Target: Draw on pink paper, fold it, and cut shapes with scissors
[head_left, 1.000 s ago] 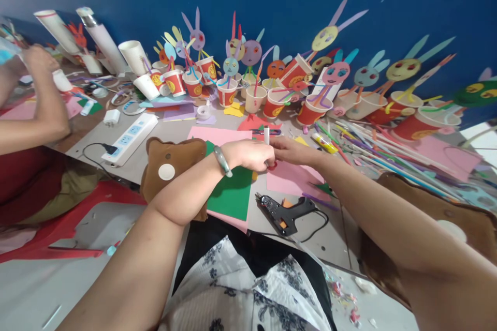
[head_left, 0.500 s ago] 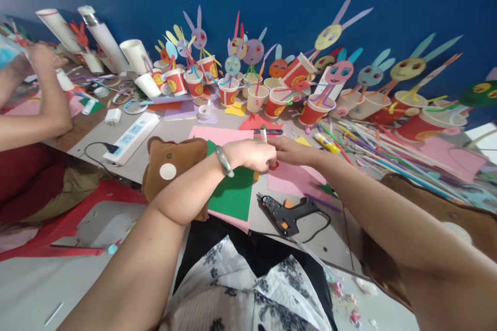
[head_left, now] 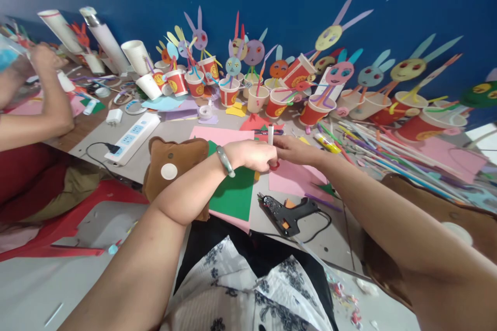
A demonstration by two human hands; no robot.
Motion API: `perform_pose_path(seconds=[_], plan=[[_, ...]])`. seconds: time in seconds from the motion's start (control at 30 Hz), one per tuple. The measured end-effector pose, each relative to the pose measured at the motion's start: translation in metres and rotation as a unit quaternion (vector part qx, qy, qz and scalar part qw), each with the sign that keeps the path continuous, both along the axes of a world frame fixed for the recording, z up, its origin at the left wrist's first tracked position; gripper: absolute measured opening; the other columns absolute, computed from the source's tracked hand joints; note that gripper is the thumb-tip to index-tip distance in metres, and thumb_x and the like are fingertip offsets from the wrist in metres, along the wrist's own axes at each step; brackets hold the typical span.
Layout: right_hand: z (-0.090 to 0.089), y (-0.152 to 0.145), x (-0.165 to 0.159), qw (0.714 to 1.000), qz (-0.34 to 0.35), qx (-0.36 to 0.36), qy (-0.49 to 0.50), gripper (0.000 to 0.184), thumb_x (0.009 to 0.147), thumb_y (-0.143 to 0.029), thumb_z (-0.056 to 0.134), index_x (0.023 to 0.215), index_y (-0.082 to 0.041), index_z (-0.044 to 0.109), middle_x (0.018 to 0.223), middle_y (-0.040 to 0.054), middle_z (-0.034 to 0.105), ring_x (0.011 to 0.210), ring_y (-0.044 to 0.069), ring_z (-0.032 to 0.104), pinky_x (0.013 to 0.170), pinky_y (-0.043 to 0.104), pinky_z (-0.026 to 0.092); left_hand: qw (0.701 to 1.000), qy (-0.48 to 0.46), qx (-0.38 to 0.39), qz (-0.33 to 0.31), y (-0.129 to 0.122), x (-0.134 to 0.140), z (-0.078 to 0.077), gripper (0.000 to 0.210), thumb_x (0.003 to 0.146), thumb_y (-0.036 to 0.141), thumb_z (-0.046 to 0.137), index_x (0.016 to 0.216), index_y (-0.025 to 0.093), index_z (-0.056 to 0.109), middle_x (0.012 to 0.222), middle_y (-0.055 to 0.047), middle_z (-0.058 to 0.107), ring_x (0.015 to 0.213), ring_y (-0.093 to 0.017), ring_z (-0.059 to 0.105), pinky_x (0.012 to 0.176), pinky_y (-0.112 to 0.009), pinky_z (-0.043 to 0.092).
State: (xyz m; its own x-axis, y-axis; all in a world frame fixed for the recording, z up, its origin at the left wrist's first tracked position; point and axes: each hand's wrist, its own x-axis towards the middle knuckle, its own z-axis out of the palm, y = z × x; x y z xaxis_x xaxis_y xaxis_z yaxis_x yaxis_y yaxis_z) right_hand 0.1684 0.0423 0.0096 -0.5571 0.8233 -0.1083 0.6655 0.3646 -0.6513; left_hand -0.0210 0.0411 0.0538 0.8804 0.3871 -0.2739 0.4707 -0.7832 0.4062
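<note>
My left hand (head_left: 256, 156), a bangle on its wrist, is closed with its fingertips against a small red piece (head_left: 275, 166) that is mostly covered. My right hand (head_left: 297, 150) meets it from the right, its fingers closed around a white pen (head_left: 271, 134) that stands nearly upright. The pen's lower end is hidden by the fingers. Beneath the left wrist lies a green sheet (head_left: 233, 194), and pink paper (head_left: 291, 178) is below the right hand. A black glue gun (head_left: 285, 214) rests nearer to me.
Paper cups with bunny-faced figures (head_left: 233, 67) line the blue wall. Pipe cleaners (head_left: 388, 155) are heaped at right. A power strip (head_left: 134, 139) and brown bear-shaped cushion (head_left: 174, 165) are at left. Another person's arm (head_left: 42, 98) works at far left.
The white pen has gone from leaning left to nearly upright, and more of it shows above the fingers. My hands have barely moved.
</note>
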Motion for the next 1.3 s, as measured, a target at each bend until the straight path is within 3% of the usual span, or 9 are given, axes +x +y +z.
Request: perform_pose_path(seconds=[0.33, 0.47, 0.7, 1.3], plan=[[0.008, -0.009, -0.003, 0.999, -0.027, 0.021, -0.005, 0.023, 0.087, -0.037, 0.046, 0.08, -0.02, 0.06, 0.069, 0.0029, 0.066, 0.066, 0.019, 0.057, 0.061, 0.03, 0.042, 0.999, 0.033, -0.001, -0.014, -0.002, -0.001, 0.007, 0.038, 0.082, 0.016, 0.054, 0.112, 0.024, 0.075, 0.123, -0.004, 0.072, 0.1, -0.021, 0.065, 0.081, -0.03, 0.047], [0.009, -0.012, -0.004, 0.999, -0.044, 0.012, -0.013, 0.024, 0.087, -0.038, 0.045, 0.08, -0.02, 0.059, 0.07, 0.0035, 0.066, 0.066, 0.02, 0.057, 0.061, 0.031, 0.041, 0.999, 0.032, 0.002, -0.015, -0.003, 0.0, 0.008, 0.036, 0.083, 0.017, 0.054, 0.11, 0.024, 0.076, 0.117, -0.005, 0.073, 0.095, -0.02, 0.066, 0.079, -0.029, 0.046], [0.01, -0.015, -0.003, 0.998, -0.052, 0.012, -0.02, 0.023, 0.086, -0.038, 0.046, 0.08, -0.019, 0.058, 0.07, 0.0037, 0.062, 0.067, 0.02, 0.054, 0.062, 0.031, 0.04, 0.999, 0.032, 0.015, -0.012, -0.003, 0.0, 0.007, 0.031, 0.083, 0.019, 0.055, 0.104, 0.024, 0.076, 0.109, -0.006, 0.074, 0.091, -0.02, 0.066, 0.077, -0.029, 0.046], [0.003, -0.025, 0.004, 0.992, -0.105, 0.063, -0.019, 0.033, 0.09, -0.043, 0.045, 0.067, -0.022, 0.053, 0.058, 0.0036, 0.063, 0.058, 0.018, 0.057, 0.055, 0.029, 0.04, 1.0, 0.025, 0.002, -0.007, -0.004, 0.0, 0.006, 0.032, 0.081, 0.014, 0.056, 0.105, 0.025, 0.076, 0.118, -0.003, 0.073, 0.097, -0.02, 0.065, 0.08, -0.027, 0.046]])
